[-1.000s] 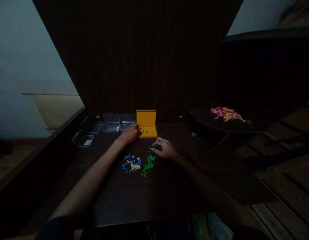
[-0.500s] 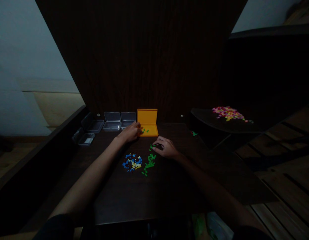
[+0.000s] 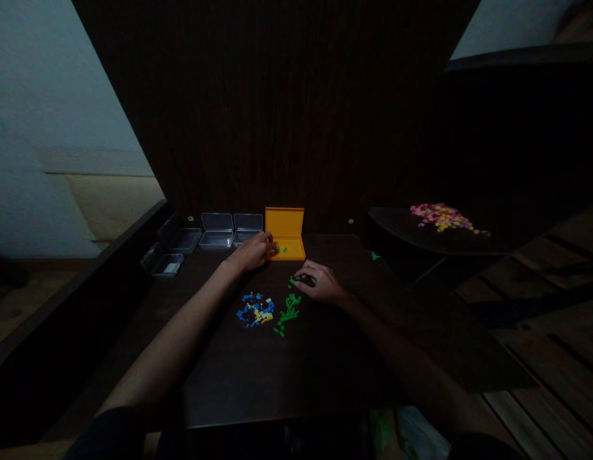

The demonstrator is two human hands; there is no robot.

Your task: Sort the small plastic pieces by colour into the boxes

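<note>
My left hand (image 3: 258, 250) reaches over the left side of an open orange plastic box (image 3: 296, 250). Its fingers are bent together inside, next to a few small green bricks (image 3: 285, 250); what they hold, if anything, is hidden. Just in front of the box, my right hand (image 3: 319, 281) has thumb and forefinger brought together at a small green building brick (image 3: 292, 280). A loose pile of green building bricks (image 3: 290, 306) lies below that hand. To its left spreads a mixed pile of blue, pale yellow and dark bricks (image 3: 255, 311).
Several open clear plastic boxes (image 3: 216, 240) stand left of the orange box, along the back and left side of the dark table (image 3: 229, 383). A raised shelf (image 3: 397, 233) at right bears a heap of pink and yellow pieces (image 3: 443, 217). A small green item (image 3: 374, 255) lies below it.
The whole view has shifted very slightly. My left fingers have moved a little within the orange box, nearer its green bricks. My right hand stays at the small green brick.
</note>
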